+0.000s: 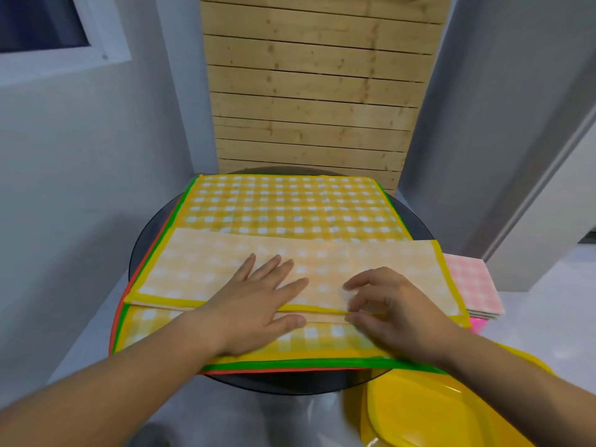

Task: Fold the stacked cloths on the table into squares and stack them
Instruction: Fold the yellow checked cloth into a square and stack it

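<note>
We have a yellow cloth folded into a long strip (371, 262). Our left hand (258, 304) lies flat on it, fingers straight, pressing. Just beside it, our right hand (393, 304) pinches the strip's near hem between thumb and fingertips.

The strip is no square yet, so we judge the cross folds are left. Under the grip lie a spread yellow cloth (290, 201), a green-edged one (306, 362) and a red-edged one (225, 371), all unfolded. Right of the grip, past the strip's end, sits a pink pile (474, 282) of finished squares.

The stack's near corners overhang the round table (151, 233). Left of the grip the strip lies free for folding across. A yellow tray (419, 414) sits close under our right forearm.
</note>
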